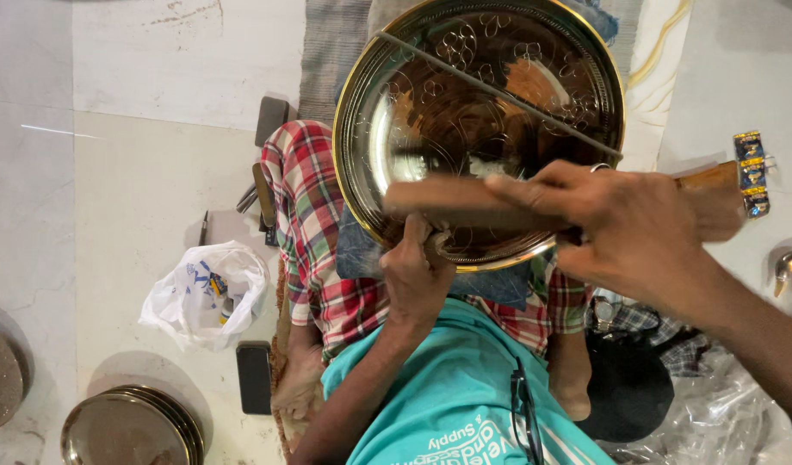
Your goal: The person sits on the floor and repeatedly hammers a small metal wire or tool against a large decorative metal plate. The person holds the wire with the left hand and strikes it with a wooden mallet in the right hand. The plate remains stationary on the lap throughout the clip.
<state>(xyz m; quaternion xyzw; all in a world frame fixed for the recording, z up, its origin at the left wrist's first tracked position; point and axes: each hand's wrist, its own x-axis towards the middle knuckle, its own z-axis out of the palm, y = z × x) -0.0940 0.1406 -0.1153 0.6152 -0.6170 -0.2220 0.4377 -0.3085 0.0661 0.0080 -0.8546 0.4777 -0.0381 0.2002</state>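
The big brass plate rests tilted on the person's checked-cloth lap, its engraved face turned up, probably so the work sits steady and close. Across the plate's near edge the right hand comes in from the right, fingers curled tight around a wooden mallet, which is blurred. At the plate's lower rim the left hand is bunched, fingertips pinching a small tool against the metal; I cannot tell its kind. Left of the plate lie a white plastic bag and a dark phone; further down-left sits a stack of plates.
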